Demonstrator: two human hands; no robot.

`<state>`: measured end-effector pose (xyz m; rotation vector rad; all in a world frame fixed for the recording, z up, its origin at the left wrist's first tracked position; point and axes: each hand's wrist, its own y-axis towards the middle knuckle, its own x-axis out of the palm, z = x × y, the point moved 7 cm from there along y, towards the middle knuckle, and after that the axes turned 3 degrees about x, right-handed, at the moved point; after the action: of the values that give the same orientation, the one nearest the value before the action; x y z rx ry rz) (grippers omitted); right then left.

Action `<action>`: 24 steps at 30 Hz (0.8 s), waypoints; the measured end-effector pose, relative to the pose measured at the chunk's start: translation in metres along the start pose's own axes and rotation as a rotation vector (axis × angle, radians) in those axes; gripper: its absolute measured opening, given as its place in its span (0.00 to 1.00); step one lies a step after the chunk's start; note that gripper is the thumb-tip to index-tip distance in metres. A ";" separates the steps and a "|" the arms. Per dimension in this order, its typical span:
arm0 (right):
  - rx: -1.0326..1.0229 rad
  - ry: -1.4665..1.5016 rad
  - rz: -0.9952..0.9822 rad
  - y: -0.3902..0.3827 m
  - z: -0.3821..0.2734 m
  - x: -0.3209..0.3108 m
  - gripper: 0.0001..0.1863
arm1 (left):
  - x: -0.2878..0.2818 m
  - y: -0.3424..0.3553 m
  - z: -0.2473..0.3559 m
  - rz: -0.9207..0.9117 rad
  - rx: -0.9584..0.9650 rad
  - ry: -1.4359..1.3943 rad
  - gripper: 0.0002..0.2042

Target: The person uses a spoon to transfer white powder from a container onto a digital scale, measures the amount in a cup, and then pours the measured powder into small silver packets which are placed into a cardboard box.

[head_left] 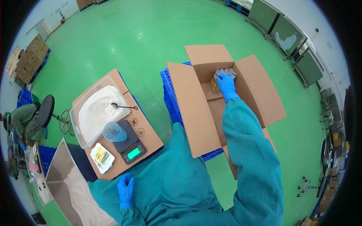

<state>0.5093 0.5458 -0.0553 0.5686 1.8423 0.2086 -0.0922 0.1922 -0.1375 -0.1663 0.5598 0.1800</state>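
Observation:
My right hand, in a blue glove, reaches into an open cardboard box. Its fingers are closed at the top of a small cluster of grey and yellow packets, which stand in the far corner of the box. The glove hides part of the packets. My left hand, also gloved in blue, rests on my green gown with its fingers curled and nothing visible in them. Nearest to it are a white and yellow packet and a digital scale with a blue cup on it.
Left of me, a clear tub of white powder holds a black spoon. Below it stands a metal bin of pale powder. A blue crate supports the box. Farther left, a person bends near a round stool.

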 end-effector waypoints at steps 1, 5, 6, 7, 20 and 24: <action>-0.029 0.034 0.034 -0.003 -0.004 -0.003 0.12 | 0.001 0.000 -0.001 -0.008 -0.005 0.010 0.13; 0.035 0.063 -0.016 0.001 -0.010 -0.011 0.14 | 0.008 0.005 -0.002 -0.018 -0.022 0.008 0.12; 0.071 0.087 -0.028 0.001 -0.012 -0.015 0.15 | 0.008 0.004 -0.003 -0.019 -0.033 0.005 0.12; 0.088 0.074 -0.046 0.002 -0.009 -0.018 0.16 | 0.010 0.004 -0.006 -0.022 -0.029 0.005 0.12; 0.153 0.107 0.021 0.000 -0.027 -0.075 0.25 | 0.012 0.006 -0.019 -0.023 0.023 0.076 0.13; -0.097 -0.091 0.075 -0.005 -0.031 -0.038 0.17 | 0.023 0.009 -0.010 -0.084 0.044 0.141 0.12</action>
<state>0.4884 0.5270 -0.0147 0.5709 1.7145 0.3159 -0.0808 0.2020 -0.1594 -0.1601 0.6949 0.0742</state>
